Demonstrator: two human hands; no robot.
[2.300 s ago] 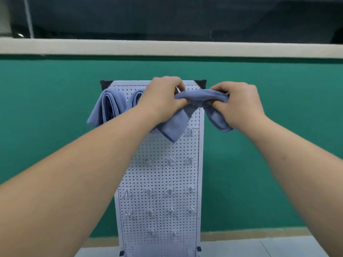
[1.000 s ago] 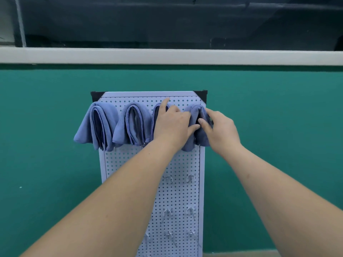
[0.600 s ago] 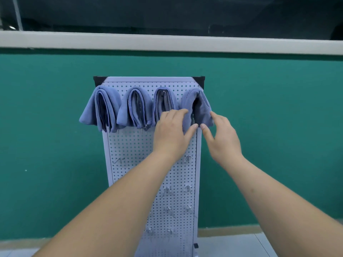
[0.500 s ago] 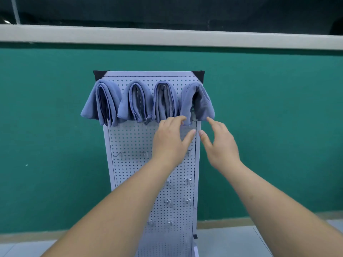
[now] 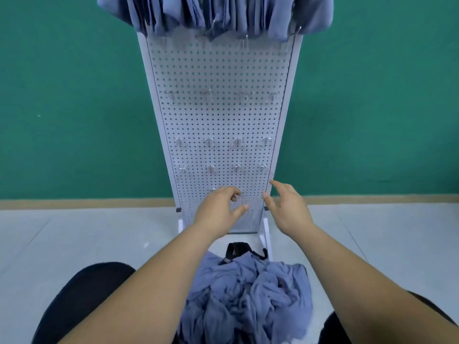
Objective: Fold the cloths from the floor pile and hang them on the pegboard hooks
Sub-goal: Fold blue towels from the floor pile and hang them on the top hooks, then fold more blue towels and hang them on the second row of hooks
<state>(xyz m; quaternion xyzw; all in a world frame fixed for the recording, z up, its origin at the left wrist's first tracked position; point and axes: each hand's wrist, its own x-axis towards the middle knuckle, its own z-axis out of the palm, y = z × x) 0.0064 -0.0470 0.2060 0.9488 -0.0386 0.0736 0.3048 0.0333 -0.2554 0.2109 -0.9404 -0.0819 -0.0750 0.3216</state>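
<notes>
The left hand (image 5: pixel 218 209) and the right hand (image 5: pixel 288 207) are both empty, with loose, half-bent fingers. They hang side by side in the middle of the frame, in front of the low part of the pegboard (image 5: pixel 218 115). Below them, at the lower centre, the pile of cloths (image 5: pixel 248 294) lies crumpled on the floor (image 5: pixel 74 234), just before the foot of the board. I judge that the step now is to take one cloth from this pile. To do it well, the hands should pinch only one piece by an edge or a corner and lift it free, because the pieces are tangled and a second one may come up with it. At the upper edge of the frame the hung cloths (image 5: pixel 223 13) cover the top hooks. The empty hooks (image 5: pixel 208 95) in the rows below are thin and stick out, so fabric may catch on them. A black strap (image 5: pixel 238 249) lies at the far edge of the pile and could be grabbed by mistake. The dark knees (image 5: pixel 87 294) of the person are on both sides of the pile, and a green wall (image 5: pixel 74 95) is behind.
</notes>
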